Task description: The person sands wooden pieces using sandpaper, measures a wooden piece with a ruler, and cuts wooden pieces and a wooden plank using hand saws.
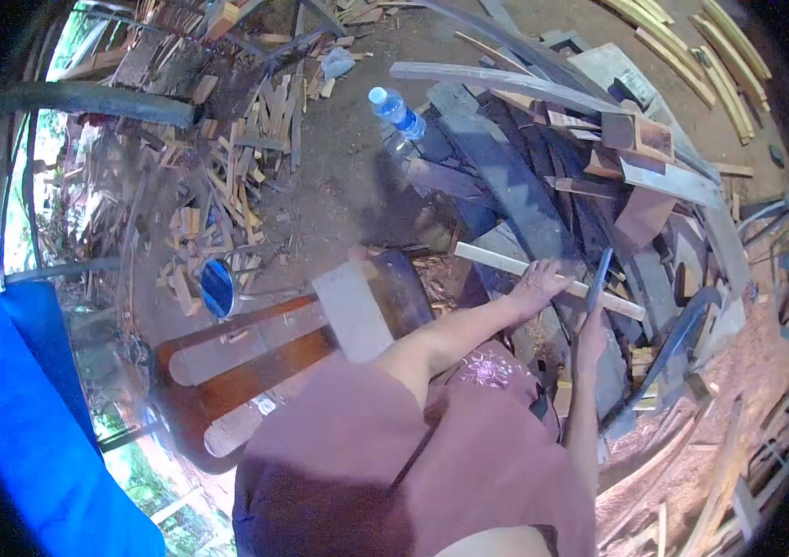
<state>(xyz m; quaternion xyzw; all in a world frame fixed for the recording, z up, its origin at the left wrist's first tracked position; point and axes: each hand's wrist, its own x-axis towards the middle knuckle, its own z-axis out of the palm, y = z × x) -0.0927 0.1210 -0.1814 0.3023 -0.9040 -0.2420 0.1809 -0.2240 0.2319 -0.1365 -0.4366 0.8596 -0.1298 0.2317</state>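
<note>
A strip (489, 260) is clasped by the left hand (539, 286), seemingly for steadiness, while a tool (602, 272) is gripped crosswise to it by the right hand (589, 332).

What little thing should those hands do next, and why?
Perhaps slide the left hand a little along the pale wooden strip, away from the thin tool. The right hand grips that tool, which crosses the strip close to the left hand's fingers, so a slip might hurt them. I can't tell if the tool touches the wood.
</note>
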